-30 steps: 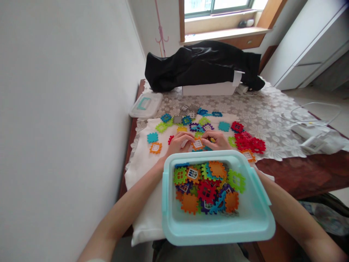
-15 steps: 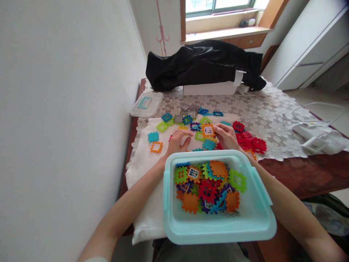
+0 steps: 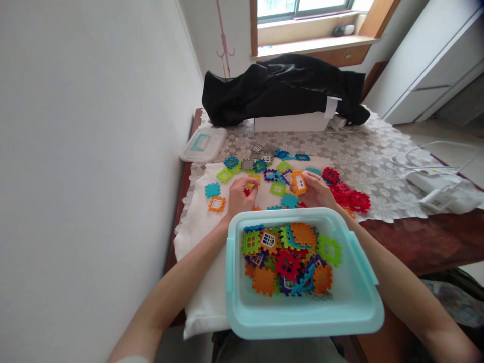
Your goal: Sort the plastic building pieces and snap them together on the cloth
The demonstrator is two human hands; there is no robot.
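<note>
My right hand (image 3: 315, 189) grips an orange square puzzle tile (image 3: 298, 183) with a white window insert, tilted to one side above the scattered tiles. My left hand (image 3: 242, 196) is over the cloth with thumb and forefinger apart, nothing held between them. A bit of red tile (image 3: 247, 191) shows in that gap, and a yellow tile (image 3: 254, 178) lies by the fingertips. Between the hands are a lime green tile (image 3: 278, 188) and a turquoise tile (image 3: 290, 200). In front of my body stands a mint green bin (image 3: 306, 320) with many mixed tiles.
Red tiles (image 3: 355, 200) are heaped right of my right hand. An orange window tile (image 3: 217, 204) and a turquoise tile (image 3: 212, 189) lie on the left. Farther back are a lid (image 3: 204, 144) and a black cover (image 3: 283, 91) over a white box. A wall (image 3: 94, 151) borders the left.
My right hand has moved slightly right with the orange tile and turned it. The left hand has shifted a little left. A purple window tile now shows between them.
</note>
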